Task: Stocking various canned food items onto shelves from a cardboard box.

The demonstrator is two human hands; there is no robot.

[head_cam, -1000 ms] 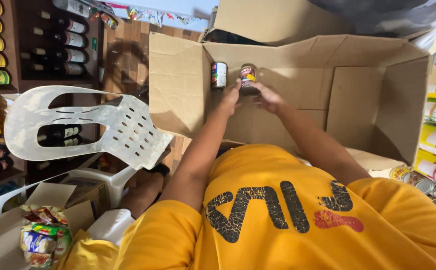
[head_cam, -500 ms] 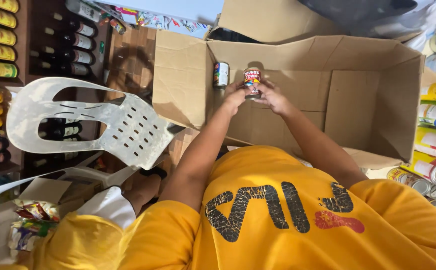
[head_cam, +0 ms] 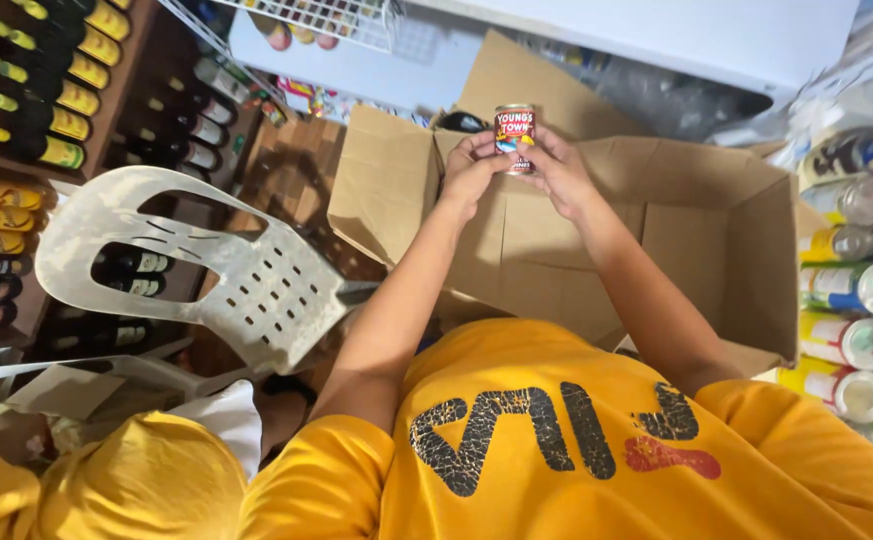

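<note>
Can (head_cam: 514,135), small and red-labelled, sat upper centre of frame above the open cardboard box (head_cam: 656,250), pinched between left hand (head_cam: 471,170) and right hand (head_cam: 556,170); apparently mid-handling, steady grip needed.

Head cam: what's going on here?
A person in a yellow shirt holds a small red-labelled can up in both hands, left hand and right hand, above an open cardboard box. A white plastic chair stands to the left, in front of shelves of bottles. More cans lie stacked on the right.
</note>
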